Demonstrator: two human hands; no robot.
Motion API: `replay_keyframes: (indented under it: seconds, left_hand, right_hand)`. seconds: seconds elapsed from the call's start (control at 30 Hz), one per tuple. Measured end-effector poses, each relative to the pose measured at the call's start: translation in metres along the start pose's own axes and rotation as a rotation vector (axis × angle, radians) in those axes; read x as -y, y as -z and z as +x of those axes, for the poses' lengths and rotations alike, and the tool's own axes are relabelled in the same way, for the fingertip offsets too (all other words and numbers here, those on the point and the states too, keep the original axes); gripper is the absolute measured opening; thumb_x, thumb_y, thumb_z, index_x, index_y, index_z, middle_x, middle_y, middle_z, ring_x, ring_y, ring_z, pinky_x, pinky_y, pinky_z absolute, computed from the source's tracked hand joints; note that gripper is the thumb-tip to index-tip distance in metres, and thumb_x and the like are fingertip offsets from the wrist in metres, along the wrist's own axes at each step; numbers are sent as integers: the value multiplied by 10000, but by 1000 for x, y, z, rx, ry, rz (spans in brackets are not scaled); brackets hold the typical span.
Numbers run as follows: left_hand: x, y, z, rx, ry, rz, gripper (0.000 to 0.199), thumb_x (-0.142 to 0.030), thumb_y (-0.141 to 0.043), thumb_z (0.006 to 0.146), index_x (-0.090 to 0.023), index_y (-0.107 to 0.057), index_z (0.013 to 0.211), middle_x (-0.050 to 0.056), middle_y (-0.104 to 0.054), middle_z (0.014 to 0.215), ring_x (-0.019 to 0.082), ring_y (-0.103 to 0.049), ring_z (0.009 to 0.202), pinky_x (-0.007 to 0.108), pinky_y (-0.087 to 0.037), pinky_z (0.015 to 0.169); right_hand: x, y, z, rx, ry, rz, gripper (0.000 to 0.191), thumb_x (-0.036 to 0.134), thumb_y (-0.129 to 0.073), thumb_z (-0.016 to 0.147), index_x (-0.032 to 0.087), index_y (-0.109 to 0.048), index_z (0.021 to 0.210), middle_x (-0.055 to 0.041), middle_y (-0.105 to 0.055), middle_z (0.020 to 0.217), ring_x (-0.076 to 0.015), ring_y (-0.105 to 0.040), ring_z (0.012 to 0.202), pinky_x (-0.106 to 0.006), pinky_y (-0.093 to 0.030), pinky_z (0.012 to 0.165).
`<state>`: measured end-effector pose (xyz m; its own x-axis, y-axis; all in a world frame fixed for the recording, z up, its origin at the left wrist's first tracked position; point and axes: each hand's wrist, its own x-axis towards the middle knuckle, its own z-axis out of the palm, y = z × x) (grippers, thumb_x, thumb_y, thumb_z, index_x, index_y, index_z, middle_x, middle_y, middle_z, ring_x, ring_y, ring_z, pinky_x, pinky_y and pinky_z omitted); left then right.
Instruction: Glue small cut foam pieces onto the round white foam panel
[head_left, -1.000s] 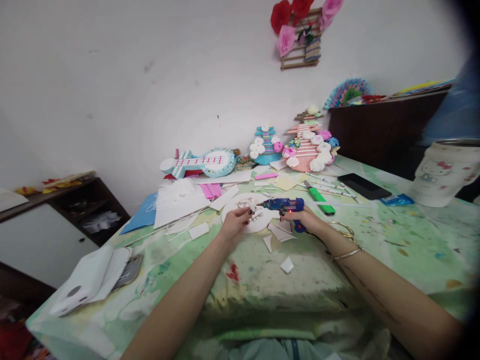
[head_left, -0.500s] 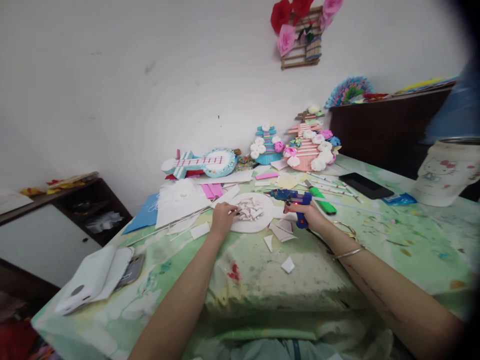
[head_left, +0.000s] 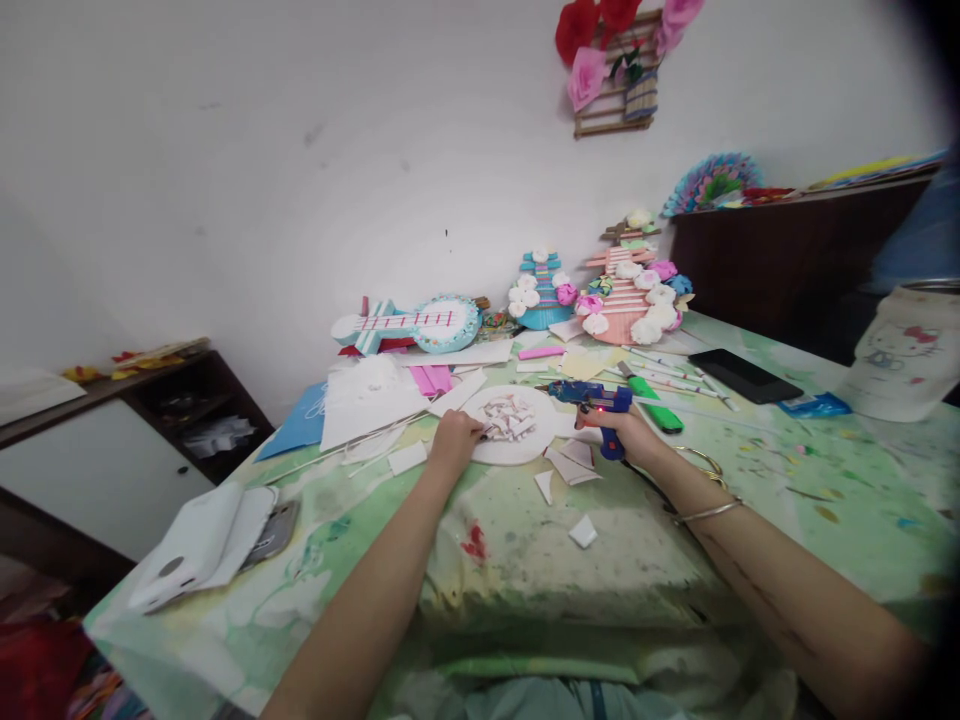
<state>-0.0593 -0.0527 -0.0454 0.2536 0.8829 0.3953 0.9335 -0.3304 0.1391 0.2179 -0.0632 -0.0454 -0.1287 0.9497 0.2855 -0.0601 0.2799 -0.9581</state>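
My right hand (head_left: 628,434) is wrapped round the handle of a blue hot glue gun (head_left: 589,394), whose small red light shows. The gun's nozzle points left, over the right edge of a white round disc (head_left: 491,455). A heap of small white cut pieces (head_left: 513,418) lies on the disc. At the heap's left edge are the closed fingertips of my left hand (head_left: 456,442); whatever they pinch is too small to make out. White scraps (head_left: 574,462) lie just right of the disc, below the glue gun.
Beyond the gun are a green utility knife (head_left: 654,405) and a black phone (head_left: 742,375). Decorated craft instruments (head_left: 442,325) stand along the wall. A white case (head_left: 199,555) lies at the table's left, a cup (head_left: 904,350) at the right. Gold scissor handles (head_left: 705,462) lie beside my right wrist.
The whole scene sits slightly further right in the view, as the camera has turned a little left. Both hands keep nearly the same places relative to the disc and the heap.
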Motion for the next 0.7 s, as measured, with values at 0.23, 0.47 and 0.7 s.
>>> replay_keyframes:
  seconds: [0.23,0.47,0.7]
  left_hand:
    - [-8,4,-4,-20,-58,45,164,-134,-560,782,-179,-717,772,90,-671,773,212,-541,836,329,-403,783]
    - [-8,-1,-7,-89,-75,-21,222,-88,-531,778,-186,-701,882,65,-671,860,196,-544,881,305,-430,813]
    - [-6,-6,-7,-58,-145,-33,324,-8,-465,737,-192,-721,812,64,-652,832,177,-549,853,291,-439,787]
  right_hand:
    - [-1,1,0,3,-3,-9,125,316,-673,611,192,-672,603,-23,-649,719,-211,-579,767,-340,-419,793]
    - [-1,1,1,6,10,-11,144,320,-675,609,178,-668,592,-30,-653,734,-224,-583,793,-356,-416,818]
    - [0,0,1,6,-1,6,133,302,-673,608,172,-664,584,-25,-655,733,-205,-583,773,-339,-406,809]
